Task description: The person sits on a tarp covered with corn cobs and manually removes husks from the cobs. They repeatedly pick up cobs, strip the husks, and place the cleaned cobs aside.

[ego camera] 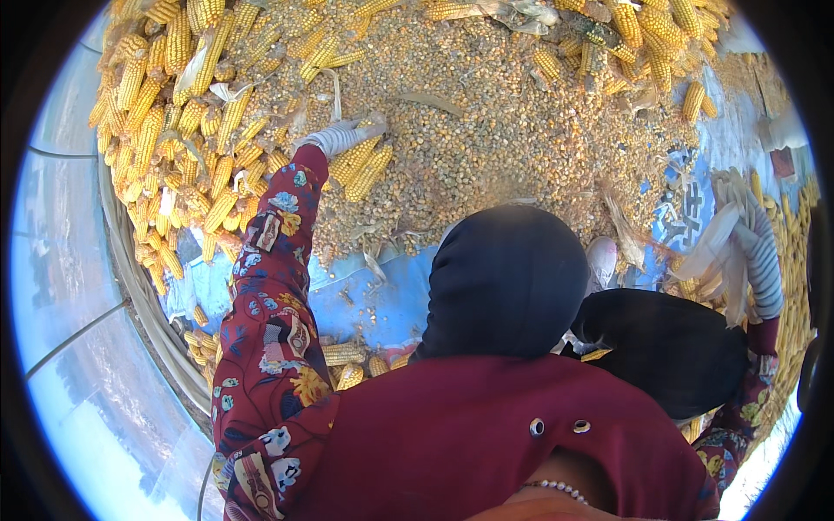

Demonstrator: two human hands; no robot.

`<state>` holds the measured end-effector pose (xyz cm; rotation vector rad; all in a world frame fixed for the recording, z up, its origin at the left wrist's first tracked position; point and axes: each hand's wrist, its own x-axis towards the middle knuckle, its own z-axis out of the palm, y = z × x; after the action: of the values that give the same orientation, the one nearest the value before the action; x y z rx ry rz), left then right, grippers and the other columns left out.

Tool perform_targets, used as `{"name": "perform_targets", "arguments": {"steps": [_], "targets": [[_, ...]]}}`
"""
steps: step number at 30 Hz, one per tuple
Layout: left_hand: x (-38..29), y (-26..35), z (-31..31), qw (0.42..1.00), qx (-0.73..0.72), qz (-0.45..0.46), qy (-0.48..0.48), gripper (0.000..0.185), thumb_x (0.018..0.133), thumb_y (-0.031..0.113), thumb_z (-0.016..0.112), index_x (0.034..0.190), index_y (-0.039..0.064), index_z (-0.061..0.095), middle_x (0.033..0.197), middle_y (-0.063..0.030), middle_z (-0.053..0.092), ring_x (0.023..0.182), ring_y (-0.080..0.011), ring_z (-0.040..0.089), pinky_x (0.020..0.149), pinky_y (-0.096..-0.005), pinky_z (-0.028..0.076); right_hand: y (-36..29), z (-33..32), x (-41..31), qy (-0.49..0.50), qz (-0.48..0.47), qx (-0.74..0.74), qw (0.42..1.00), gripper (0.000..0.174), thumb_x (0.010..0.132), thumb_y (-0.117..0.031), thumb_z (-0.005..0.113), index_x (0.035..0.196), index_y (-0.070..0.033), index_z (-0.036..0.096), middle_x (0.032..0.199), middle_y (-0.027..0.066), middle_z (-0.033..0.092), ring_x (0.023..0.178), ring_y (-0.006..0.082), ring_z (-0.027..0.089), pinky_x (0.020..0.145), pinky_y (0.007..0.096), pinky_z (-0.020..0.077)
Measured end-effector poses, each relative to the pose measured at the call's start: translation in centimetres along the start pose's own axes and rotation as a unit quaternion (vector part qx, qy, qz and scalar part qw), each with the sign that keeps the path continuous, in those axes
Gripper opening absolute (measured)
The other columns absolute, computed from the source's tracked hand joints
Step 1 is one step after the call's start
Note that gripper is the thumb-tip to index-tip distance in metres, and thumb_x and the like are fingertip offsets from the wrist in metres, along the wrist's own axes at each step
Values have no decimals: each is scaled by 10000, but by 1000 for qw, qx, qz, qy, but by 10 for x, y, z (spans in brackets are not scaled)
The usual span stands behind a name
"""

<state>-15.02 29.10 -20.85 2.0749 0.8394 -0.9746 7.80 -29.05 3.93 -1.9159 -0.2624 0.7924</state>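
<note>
My left hand (342, 137), in a striped work glove, reaches out over the loose kernels (508, 124). Its fingers lie closed across the upper ends of a few yellow corn cobs (365, 172), which fan out below it; the undersides of the fingers are hidden. Far to the right, my right hand (756, 241) wears a matching glove and grips pale dry corn husks (717, 260) that hang down. Beneath this hand are more cobs and part of a blue tarp (684, 195) bearing writing.
Heaped corn cobs (169, 111) stand at the left, and another pile (645, 39) lies at the upper right. My bent knees (508, 280) and a shoe (601, 260) are in the middle. Curved clear sheeting (71, 260) on thin ribs bounds the left side.
</note>
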Motion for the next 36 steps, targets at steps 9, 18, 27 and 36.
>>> {"name": "perform_targets", "arguments": {"steps": [9, 18, 27, 36], "targets": [[-11, -56, 45, 995, 19, 14, 92, 1219, 603, 601, 786, 1495, 6, 207, 1477, -257, 339, 1356, -347, 373, 1091, -418, 336, -8, 2, -19, -27, 39, -9, 999, 734, 839, -239, 681, 1453, -19, 344, 1399, 92, 480, 1255, 186, 482, 1043, 305, 391], [-100, -110, 83, 969, -75, 8, 233, 975, 581, 384, 810, 1411, 66, 409, 1157, -257, 618, 1092, -346, 602, 935, -369, 465, -15, 27, -19, -66, 2, -1, 998, 635, 857, -136, 612, 1444, -74, 377, 1091, 32, 612, 965, 122, 619, 837, 247, 513], [-316, -201, 200, 893, 92, -219, -383, 835, 770, 461, 719, 1461, 149, 369, 1473, -147, 393, 1335, -308, 396, 1087, -428, 330, -12, 31, 1, -107, -10, -30, 994, 644, 860, -111, 598, 1456, -66, 360, 1098, 27, 612, 956, 105, 615, 825, 234, 510], [-113, -161, 192, 935, -18, -45, 352, 671, 768, 182, 687, 1392, 165, 441, 1264, -195, 557, 1178, -358, 531, 991, -408, 439, -14, 34, 8, -107, 4, -45, 993, 647, 859, -107, 602, 1456, -58, 358, 1115, 28, 611, 958, 100, 612, 827, 234, 509]]}}
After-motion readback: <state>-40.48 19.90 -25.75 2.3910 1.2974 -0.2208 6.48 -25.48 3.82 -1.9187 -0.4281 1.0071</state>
